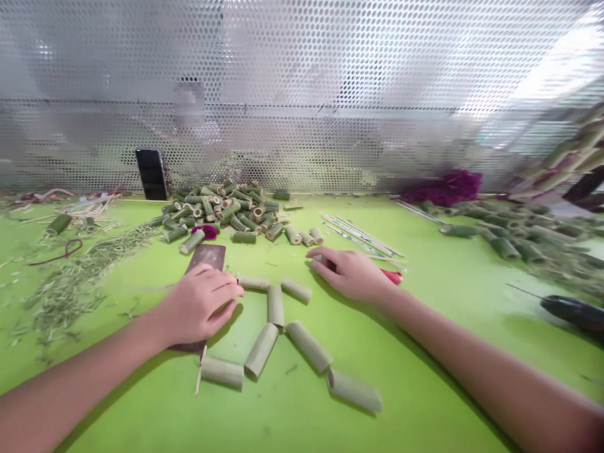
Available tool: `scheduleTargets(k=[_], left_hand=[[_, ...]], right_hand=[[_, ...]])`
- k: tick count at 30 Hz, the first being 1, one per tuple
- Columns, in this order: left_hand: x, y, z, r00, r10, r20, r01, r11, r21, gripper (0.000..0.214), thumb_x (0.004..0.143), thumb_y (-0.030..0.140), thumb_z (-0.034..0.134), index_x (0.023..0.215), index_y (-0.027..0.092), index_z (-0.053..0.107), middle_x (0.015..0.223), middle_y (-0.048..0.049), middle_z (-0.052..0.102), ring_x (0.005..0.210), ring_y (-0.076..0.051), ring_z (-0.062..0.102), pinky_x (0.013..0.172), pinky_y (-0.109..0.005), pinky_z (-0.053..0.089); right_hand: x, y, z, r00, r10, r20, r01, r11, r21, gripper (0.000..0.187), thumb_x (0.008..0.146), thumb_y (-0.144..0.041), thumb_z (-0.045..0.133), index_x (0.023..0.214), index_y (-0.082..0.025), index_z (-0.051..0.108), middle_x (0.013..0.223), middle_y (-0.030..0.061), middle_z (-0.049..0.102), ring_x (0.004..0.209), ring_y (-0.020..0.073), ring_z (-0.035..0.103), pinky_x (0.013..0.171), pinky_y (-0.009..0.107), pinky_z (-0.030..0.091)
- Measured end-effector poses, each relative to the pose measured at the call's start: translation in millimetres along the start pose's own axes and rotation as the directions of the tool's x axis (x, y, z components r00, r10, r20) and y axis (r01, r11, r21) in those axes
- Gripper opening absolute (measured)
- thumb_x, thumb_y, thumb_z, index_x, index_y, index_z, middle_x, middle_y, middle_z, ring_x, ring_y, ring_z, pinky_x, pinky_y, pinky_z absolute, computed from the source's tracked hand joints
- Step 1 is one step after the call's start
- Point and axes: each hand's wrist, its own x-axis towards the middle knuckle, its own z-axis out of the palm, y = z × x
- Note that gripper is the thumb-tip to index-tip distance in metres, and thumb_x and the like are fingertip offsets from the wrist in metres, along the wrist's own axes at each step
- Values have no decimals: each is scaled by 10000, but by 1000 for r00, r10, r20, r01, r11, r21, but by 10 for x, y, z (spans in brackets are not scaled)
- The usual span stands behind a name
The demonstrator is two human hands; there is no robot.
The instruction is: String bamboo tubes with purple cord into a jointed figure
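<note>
Several short bamboo tubes lie on the green tabletop, laid end to end as a branching figure; its upright middle tube (275, 306) has two slanting tubes below it. My left hand (202, 304) is closed, its fingertips beside the upper left tube (254, 282). A small red bit shows at those fingertips; what the hand holds, if anything, is hidden. Under that hand lies a dark brown flat strip (208, 256). My right hand (351, 272) is open and empty, fingers slightly apart, right of the upper right tube (296, 289). A red object (393, 276) sticks out behind it.
A heap of cut bamboo pieces (231, 209) lies at the back, near an upright phone (152, 174). Thin sticks (362, 236) lie behind my right hand. Green shavings (78, 276) cover the left; more bamboo (512, 224) and a dark drill-like tool (581, 312) are right. Perforated metal (296, 86) stands behind.
</note>
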Motion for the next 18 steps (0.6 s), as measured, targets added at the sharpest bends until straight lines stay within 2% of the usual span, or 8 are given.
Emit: scheduleTargets(k=[6,14,18], left_hand=[[9,-31,4,1000,-6,-19,6,1000,30,213,974,151,527,1017,138,734,971,-76,776,859,-206,704,829,-382,515],[-24,-157,-159,1000,-2,2,2,992,126,287,1001,159,468,995,141,754,982,-103,758,852,-230,685,838,-417,483],[-43,-192,-167,999,-7,31,2,989,151,294,1000,168,464,983,152,757,999,-103,753,840,-228,674,842,-416,481]], right_hand=[[-18,-63,-16,999,-15,46,15,1000,-2,419,1018,-400,369,1222,-209,682,938,86,784,807,264,726,693,340,488],[-17,-140,-37,997,-27,78,27,1000,-2,403,1026,-394,372,1205,-211,683,979,103,782,813,268,724,684,355,502],[-38,-118,-12,997,-51,66,50,999,8,374,1025,-378,395,1201,-225,688,1022,86,782,845,256,725,754,368,527]])
